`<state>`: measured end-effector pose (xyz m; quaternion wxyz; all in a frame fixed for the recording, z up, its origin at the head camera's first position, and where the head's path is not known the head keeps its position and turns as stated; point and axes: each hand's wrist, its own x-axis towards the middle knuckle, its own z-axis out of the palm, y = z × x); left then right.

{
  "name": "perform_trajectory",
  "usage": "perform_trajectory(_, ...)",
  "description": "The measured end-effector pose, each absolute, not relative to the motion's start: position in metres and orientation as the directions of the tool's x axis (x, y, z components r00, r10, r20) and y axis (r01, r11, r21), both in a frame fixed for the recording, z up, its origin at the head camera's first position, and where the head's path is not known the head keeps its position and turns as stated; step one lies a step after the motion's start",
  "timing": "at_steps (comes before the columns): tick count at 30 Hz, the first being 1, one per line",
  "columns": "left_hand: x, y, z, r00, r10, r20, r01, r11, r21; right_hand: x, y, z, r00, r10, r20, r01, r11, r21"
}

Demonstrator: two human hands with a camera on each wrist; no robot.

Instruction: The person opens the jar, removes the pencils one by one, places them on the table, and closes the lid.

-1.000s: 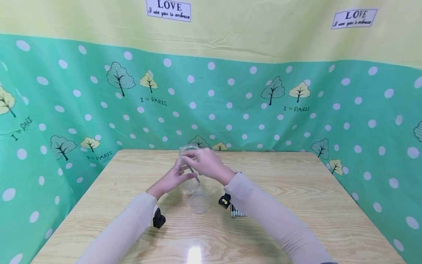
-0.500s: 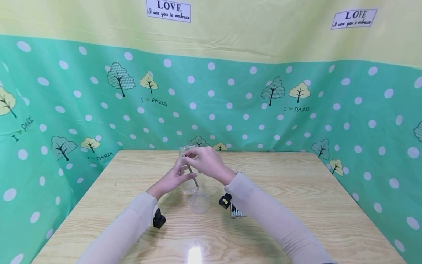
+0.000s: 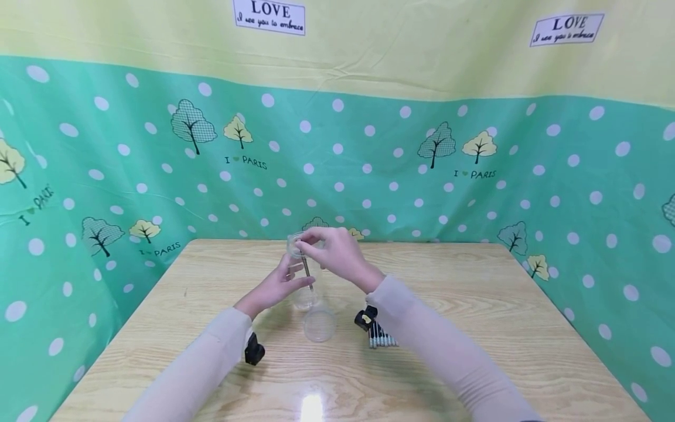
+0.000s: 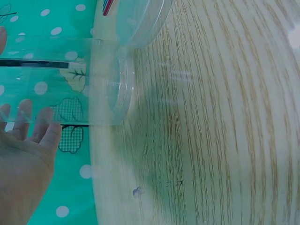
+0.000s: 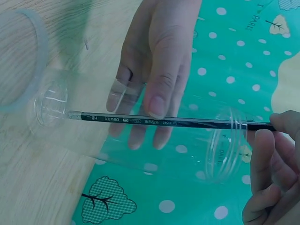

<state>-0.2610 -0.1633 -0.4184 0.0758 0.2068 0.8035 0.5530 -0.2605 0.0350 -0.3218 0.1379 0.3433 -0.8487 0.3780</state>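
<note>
A tall clear plastic jar (image 3: 304, 302) stands upright on the table with its mouth uncovered. My left hand (image 3: 275, 287) grips it from the left side, fingers behind and thumb across the front. Thumb and fingertips of my right hand (image 3: 340, 253) pinch the upper end of a dark pencil (image 5: 140, 121) at the jar's mouth. Most of the pencil is inside the jar, slightly tilted, its silver ferrule end close to the bottom in the right wrist view. A round clear lid (image 3: 319, 326) lies on the table just in front of the jar.
Several more dark pencils (image 3: 381, 339) lie side by side to the right, partly hidden under the right sleeve. A polka-dot curtain (image 3: 379, 135) hangs right behind the table's far edge (image 3: 432, 242).
My right hand has risen a little, and the pencil in it stands more upright within the jar. More of the pencils on the table show. The left hand and jar stay put.
</note>
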Motion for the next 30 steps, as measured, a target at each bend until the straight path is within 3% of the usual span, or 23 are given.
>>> perform_trajectory(11, -0.262, -0.164, -0.418, -0.915, 0.391, 0.099, 0.244, 0.340, 0.908, -0.261, 0.047, -0.308, -0.696, -0.453, 0.557, -0.717, 0.409, -0.564)
perform_trajectory(30, -0.265, -0.163, -0.420, -0.915, 0.394, 0.084, 0.226, 0.329, 0.917, -0.258, 0.071, -0.297, -0.697, -0.364, 0.618, -0.717, 0.321, -0.619)
